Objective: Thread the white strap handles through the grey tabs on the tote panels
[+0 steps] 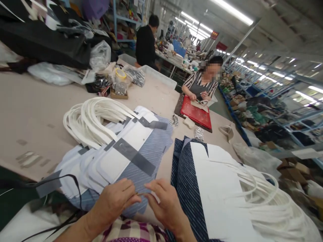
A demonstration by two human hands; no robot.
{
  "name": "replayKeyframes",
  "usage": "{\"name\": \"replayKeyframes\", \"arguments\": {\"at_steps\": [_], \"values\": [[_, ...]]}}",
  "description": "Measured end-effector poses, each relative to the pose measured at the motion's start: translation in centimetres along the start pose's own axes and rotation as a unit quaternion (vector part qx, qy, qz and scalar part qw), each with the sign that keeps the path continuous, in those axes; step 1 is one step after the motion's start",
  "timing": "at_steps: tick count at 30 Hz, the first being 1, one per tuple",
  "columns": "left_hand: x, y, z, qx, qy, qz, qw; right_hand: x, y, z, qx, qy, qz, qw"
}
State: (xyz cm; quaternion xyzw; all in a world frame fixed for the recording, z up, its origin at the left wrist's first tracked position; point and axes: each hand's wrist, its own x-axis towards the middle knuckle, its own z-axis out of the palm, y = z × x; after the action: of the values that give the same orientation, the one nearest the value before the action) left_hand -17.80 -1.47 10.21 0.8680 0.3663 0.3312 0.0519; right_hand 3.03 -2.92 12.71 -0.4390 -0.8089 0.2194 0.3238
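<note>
My left hand (117, 198) is closed in a pinch just above the near edge of a stack of light blue striped bag panels (148, 148). Facing it, my right hand (165, 198) also pinches, thumb and forefinger bent towards the left fingertips. A tiny, thin, yellowish thing (140, 194) shows between the fingertips of both hands, too small to name. Grey strips (135, 157) lie across the light panels, and looped white handles (93, 117) fan out from them. Right of my right hand is a stack of dark navy striped panels (190, 188) with white backing and white handles (272, 201).
Across the table (50, 111) a co-worker (202, 80) holds scissors over a red board (195, 112). Black material and plastic bags (50, 72) are heaped at the back left, near a yellow tape roll (120, 74). A black strap (73, 178) hangs at the near left.
</note>
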Motion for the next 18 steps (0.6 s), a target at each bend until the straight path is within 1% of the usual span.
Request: {"name": "replayKeyframes", "arguments": {"at_steps": [2,5,8,11,13,15,16,17,18], "values": [[-0.4,-0.6,-0.4,-0.001,-0.001,-0.004,1.0,1.2,-0.5,1.6,-0.019,-0.031,-0.043,0.998],[-1.1,-1.8,-0.6,-0.029,-0.007,-0.042,0.999,2.4,-0.1,3.1,-0.03,-0.036,-0.071,0.996],[-1.8,-3.2,-0.7,-0.071,-0.017,-0.093,0.993,3.6,0.1,4.6,-0.053,-0.03,-0.075,0.995],[-2.1,-4.7,-1.0,-0.101,-0.019,-0.123,0.987,5.0,-0.1,6.3,-0.053,-0.046,-0.055,0.996],[-2.0,-5.4,-1.3,-0.121,-0.002,-0.149,0.981,6.0,0.2,7.3,-0.034,-0.039,-0.037,0.998],[-1.7,-5.9,-1.7,-0.153,0.019,-0.164,0.974,7.2,1.3,8.1,-0.019,0.002,0.002,1.0],[-1.5,-6.0,-1.8,-0.173,0.028,-0.164,0.971,8.0,2.2,8.3,-0.006,0.032,0.04,0.999],[-1.4,-6.2,-1.9,-0.193,0.033,-0.161,0.967,8.9,3.4,8.5,0.018,0.061,0.094,0.994],[-1.2,-6.5,-2.0,-0.212,0.036,-0.159,0.964,9.9,4.8,8.6,0.059,0.087,0.158,0.982]]}}
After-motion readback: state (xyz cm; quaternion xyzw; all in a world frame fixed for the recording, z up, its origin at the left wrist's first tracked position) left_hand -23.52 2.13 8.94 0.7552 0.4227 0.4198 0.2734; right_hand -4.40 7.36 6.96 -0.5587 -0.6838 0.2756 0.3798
